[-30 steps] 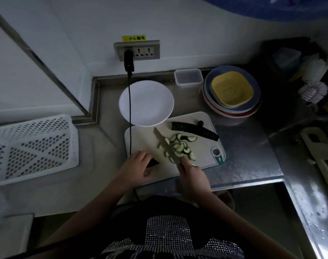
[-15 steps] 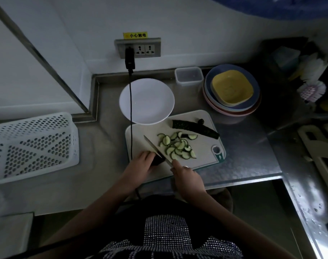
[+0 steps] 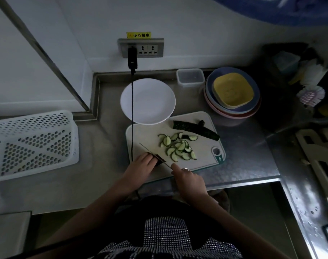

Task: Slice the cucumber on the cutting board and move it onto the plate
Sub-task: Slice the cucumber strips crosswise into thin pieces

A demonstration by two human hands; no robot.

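left hand: fingers curled down over a short dark cucumber piece at the near left of the cutting board, pinning it
right hand: wrapped round the knife handle, forefinger stretched along the top toward the blade; ring on one finger
knife: blade runs from the right hand up-left, edge down on the cucumber piece right at the left fingertips
grip gap: hands close together, only the blade between them
cucumber slices: loose pile of half-moon slices on the board, just beyond and right of the right hand
long cucumber half: dark, skin up, far right part of the board, past the slices; a small dark end bit just behind it
plate: white, nothing on it, beyond the left hand, near rim overlapping the board's far edge
cable: black, from wall socket down across the plate's left side and the board, to the left hand's side
clear tub: far right of plate, contents cannot tell
stacked dishes: yellow square dish on top of round ones, right of the tub
white basket: perforated, well left of the left hand
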